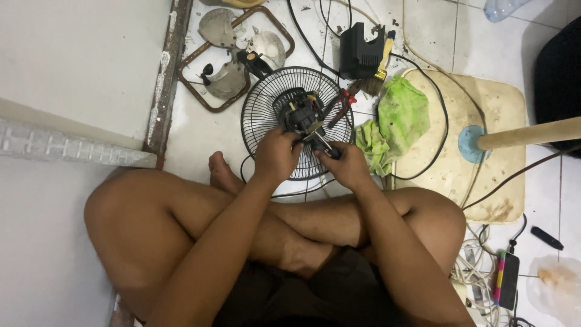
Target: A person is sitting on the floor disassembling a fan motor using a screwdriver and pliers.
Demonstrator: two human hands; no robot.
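Head view: sat cross-legged on the white tiled floor (200,133), with the round black wire fan guard (260,106) lying just ahead of the knees. Left hand (275,154) wrapped, fingers closed, around the near side of the exposed black fan motor (301,112) at the guard's centre. Right hand (348,163) pinched shut on the dark shaft end (330,151) sticking out toward the body. Crumpled green cloth (396,118) just right; grey fan blade (233,54) far left. Judged mid-disassembly; next likely needing a steady motor and a firm twist.
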